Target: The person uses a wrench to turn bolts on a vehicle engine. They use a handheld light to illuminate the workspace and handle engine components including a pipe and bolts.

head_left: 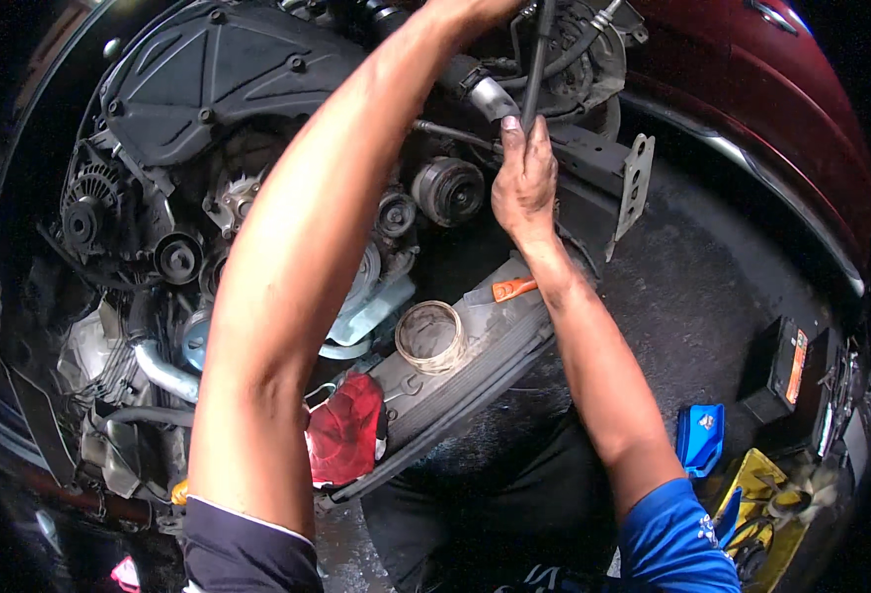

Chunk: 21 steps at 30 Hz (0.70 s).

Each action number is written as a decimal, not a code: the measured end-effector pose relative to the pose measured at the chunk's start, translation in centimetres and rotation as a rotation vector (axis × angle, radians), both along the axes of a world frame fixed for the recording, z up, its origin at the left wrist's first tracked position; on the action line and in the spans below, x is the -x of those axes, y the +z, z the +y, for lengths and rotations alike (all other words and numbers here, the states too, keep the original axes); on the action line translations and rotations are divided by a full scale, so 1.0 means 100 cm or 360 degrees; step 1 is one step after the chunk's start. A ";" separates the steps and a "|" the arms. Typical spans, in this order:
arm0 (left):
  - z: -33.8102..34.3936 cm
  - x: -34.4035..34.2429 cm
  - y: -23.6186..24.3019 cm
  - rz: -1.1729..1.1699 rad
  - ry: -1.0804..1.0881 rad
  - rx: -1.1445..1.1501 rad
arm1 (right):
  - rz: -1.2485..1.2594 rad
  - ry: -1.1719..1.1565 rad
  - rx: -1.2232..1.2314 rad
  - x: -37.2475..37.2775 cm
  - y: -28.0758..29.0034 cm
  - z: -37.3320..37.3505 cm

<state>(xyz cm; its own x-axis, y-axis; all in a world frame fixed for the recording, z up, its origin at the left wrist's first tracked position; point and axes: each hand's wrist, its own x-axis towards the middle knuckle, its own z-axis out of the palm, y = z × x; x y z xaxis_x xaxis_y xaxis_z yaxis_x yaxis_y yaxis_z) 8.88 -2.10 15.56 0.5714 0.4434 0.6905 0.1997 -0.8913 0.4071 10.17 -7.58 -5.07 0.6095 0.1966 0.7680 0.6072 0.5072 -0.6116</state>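
My right hand [524, 188] is closed round the lower end of a long dark rod [542, 64], with the thumb lying along it; whether it is a bar or a hose is unclear. Just beside the thumb is the silver end of a pipe [493, 97]. My left arm reaches across the engine to the top edge, where my left hand [470, 10] is mostly cut off and its fingers do not show. Below the left arm sits the engine with its black ribbed cover [218, 79] and several pulleys, one of them a dark round pulley [448, 191].
Along the front beam [490, 341] rest a round open container [430, 341], an orange-handled scraper [512, 289] and a red cloth [344, 435]. A metal bracket [635, 188] juts out at right. Farther right are a blue case [700, 440], a black battery [776, 371] and a yellow tray [759, 474].
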 end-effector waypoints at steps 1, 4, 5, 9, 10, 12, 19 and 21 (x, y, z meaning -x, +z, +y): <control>-0.012 -0.004 0.007 0.0100 -0.0112 0.0324 | -0.0008 -0.0042 -0.0033 -0.001 0.002 -0.001; -0.012 -0.020 0.019 0.0037 -0.0305 0.0309 | 0.0020 -0.0041 0.0034 -0.007 0.006 -0.004; -0.010 -0.022 0.021 0.0031 -0.0304 0.0414 | -0.0098 -0.0092 0.0040 -0.012 0.001 0.008; -0.006 -0.022 0.012 -0.0179 -0.0472 0.0776 | -0.0030 -0.0021 0.0131 -0.009 0.001 0.012; 0.014 -0.026 0.017 -0.0182 -0.0531 0.0810 | -0.0014 -0.0019 0.0131 -0.008 0.002 0.013; -0.025 -0.029 0.014 -0.0395 -0.0685 0.1295 | -0.0124 -0.0111 -0.0006 -0.033 0.007 0.014; 0.020 -0.004 0.046 -0.0222 -0.1045 0.1512 | 0.0447 0.0003 0.0068 0.002 0.035 0.019; 0.016 -0.003 0.042 -0.0255 -0.1155 0.1452 | 0.0454 -0.0024 0.0125 -0.002 0.039 0.018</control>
<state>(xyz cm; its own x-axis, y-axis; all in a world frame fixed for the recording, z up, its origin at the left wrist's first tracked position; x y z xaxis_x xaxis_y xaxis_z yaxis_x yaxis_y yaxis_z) 9.13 -0.52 19.80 0.8290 0.4172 0.3725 -0.3461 -0.1404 0.9276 10.36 -5.77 -1.18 0.8020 0.2379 0.5479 0.4119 0.4441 -0.7957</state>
